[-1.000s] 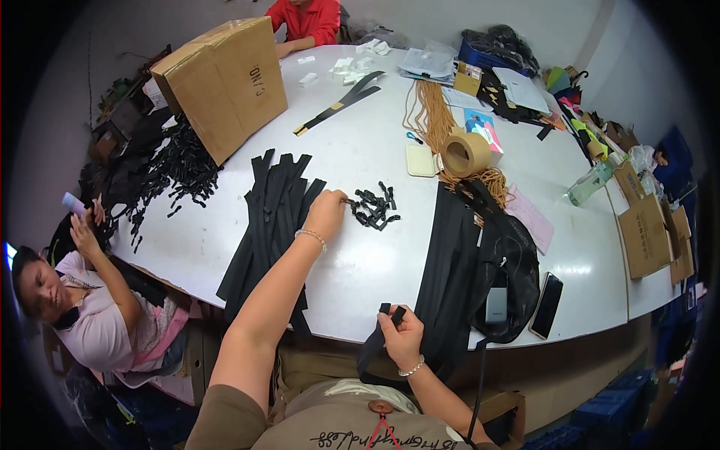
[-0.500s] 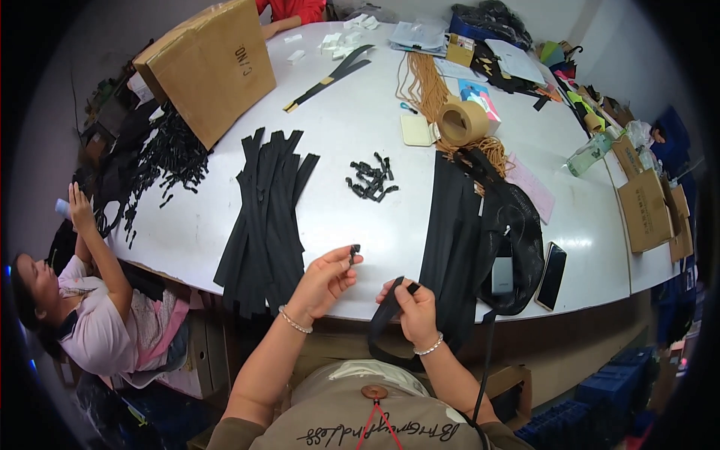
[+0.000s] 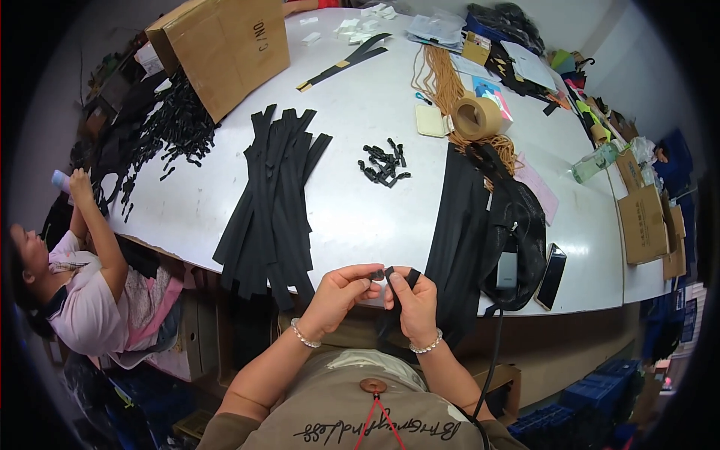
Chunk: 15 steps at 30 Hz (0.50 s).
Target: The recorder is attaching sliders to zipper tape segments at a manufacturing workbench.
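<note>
Both hands pinching at the worktop (image 3: 352,217) near edge: left hand (image 3: 337,294) gripping a small black slider (image 3: 376,275), right hand (image 3: 411,301) holding a black zipper strip (image 3: 409,279) end, aligning them; slider pile (image 3: 382,163) lying beyond.

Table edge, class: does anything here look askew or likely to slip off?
Yes. The black strips fan out unevenly and their lower ends hang over the table edge. The phone also lies close to that edge. The left hand and right hand hold a strip together.
</note>
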### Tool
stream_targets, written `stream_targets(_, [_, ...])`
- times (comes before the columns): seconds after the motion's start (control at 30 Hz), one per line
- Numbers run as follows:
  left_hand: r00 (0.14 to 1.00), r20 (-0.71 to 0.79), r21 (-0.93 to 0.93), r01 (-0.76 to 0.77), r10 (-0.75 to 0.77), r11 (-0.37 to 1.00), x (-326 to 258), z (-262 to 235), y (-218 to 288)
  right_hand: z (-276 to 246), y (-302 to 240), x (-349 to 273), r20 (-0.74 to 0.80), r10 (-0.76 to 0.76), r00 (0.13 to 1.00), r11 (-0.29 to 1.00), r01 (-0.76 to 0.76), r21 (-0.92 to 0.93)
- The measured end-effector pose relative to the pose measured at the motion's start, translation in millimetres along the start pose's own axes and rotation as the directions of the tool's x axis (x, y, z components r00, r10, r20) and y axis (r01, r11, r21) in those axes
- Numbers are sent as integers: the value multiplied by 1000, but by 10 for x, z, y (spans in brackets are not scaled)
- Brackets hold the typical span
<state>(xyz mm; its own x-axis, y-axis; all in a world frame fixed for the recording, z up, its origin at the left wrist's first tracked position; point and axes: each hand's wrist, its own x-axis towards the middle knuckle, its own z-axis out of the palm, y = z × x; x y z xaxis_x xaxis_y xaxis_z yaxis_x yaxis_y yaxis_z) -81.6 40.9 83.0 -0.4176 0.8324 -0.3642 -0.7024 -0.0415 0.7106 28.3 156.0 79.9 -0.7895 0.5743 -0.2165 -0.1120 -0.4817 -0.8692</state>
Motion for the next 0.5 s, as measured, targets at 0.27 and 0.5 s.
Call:
stream_targets(0.27, [992, -103, 62, -64, 71, 996, -24, 51, -77, 27, -15, -50, -39, -40, 998, 997, 38, -64])
stream_targets(0.5, [951, -92, 278, -260, 295, 925, -50, 116, -109, 12, -3, -57, -75, -34, 997, 998, 29, -62])
